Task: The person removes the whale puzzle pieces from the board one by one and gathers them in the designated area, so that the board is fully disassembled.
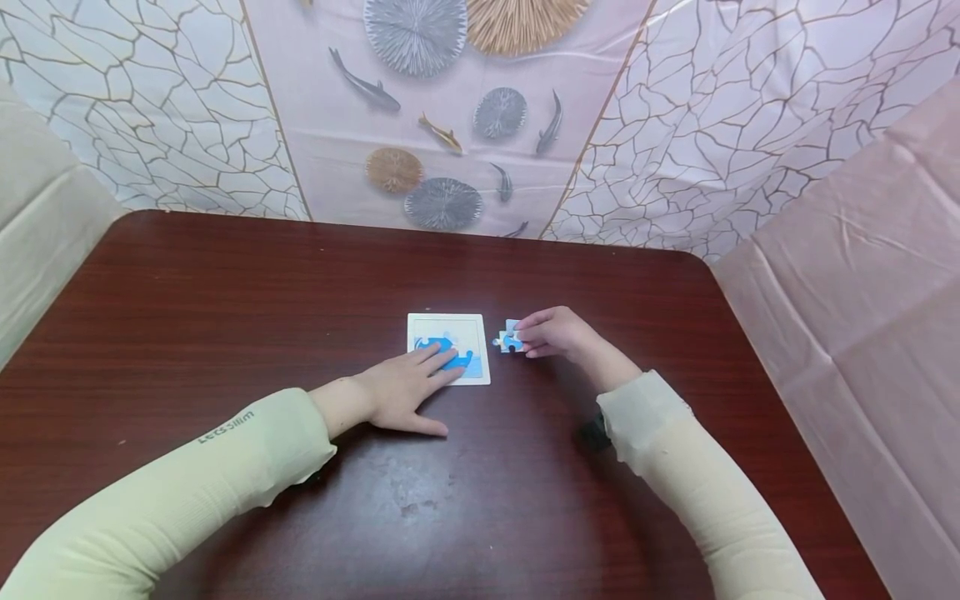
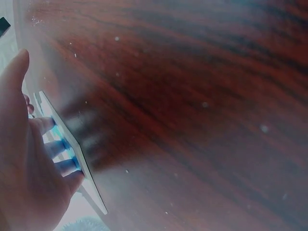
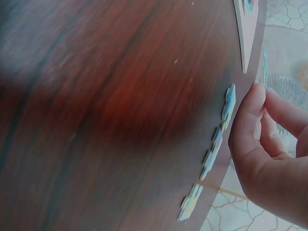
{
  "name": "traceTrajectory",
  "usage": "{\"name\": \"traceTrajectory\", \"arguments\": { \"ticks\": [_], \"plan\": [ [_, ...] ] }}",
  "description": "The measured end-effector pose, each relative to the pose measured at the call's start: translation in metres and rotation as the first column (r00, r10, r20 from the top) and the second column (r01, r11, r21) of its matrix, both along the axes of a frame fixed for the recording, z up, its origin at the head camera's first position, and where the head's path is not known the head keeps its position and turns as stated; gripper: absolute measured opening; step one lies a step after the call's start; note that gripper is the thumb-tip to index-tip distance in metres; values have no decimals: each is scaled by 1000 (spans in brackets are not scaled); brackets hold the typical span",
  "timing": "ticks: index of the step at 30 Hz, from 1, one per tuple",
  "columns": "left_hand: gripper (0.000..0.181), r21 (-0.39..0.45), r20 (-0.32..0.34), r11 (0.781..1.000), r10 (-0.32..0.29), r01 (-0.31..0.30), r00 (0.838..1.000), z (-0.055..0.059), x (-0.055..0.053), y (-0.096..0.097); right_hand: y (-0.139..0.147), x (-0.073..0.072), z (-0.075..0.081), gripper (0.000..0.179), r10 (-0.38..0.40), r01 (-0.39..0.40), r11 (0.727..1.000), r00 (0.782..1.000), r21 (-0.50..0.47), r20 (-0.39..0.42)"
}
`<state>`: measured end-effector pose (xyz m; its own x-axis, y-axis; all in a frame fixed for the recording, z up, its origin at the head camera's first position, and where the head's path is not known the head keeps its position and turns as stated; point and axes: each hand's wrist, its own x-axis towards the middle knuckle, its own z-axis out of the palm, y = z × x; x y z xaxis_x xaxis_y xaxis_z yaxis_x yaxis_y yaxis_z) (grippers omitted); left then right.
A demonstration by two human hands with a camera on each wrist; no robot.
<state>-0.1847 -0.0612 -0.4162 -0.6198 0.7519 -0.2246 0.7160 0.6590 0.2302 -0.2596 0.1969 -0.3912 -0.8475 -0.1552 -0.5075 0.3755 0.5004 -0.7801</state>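
Observation:
A square puzzle board (image 1: pixel 485 371) with a white rim and a blue picture lies on the dark wooden table. My left hand (image 1: pixel 408 387) is spread over its near left part, fingers straight and resting on the blue picture, thumb out on the near side. In the left wrist view the fingertips (image 2: pixel 67 166) meet the board's inner face. To the right of the board my right hand (image 1: pixel 558 335) pinches a jigsaw piece (image 3: pixel 265 62) between thumb and index finger, raised above the table. The piece appears edge-on in the right wrist view.
Several loose jigsaw pieces (image 3: pixel 211 154) lie in a row on the table beside my right hand. The reddish-brown table (image 1: pixel 247 283) ends at a patterned cloth (image 1: pixel 450 150) behind, with plain pale cloth (image 1: pixel 862 275) at the right side.

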Motion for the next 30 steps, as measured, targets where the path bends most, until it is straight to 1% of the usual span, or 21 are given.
{"name": "traceTrajectory", "arguments": {
  "ticks": [4,10,15,24,30],
  "plan": [
    [85,3,-10,1000,-6,6,1000,0,0,0,9,2,0,33,9,-9,1000,1000,-5,-5],
    [84,9,-14,1000,-10,10,1000,0,1,-1,21,3,-1,35,-13,13,1000,1000,5,6],
    [84,8,-18,1000,-9,10,1000,0,1,0,32,5,0,35,-10,10,1000,1000,24,0],
    [84,-2,-15,1000,-5,5,1000,0,2,0,50,8,1,39,-21,21,1000,1000,5,7],
    [85,-6,-19,1000,-9,9,1000,-1,2,0,61,10,4,39,-25,25,1000,1000,19,9]
  ]
}}
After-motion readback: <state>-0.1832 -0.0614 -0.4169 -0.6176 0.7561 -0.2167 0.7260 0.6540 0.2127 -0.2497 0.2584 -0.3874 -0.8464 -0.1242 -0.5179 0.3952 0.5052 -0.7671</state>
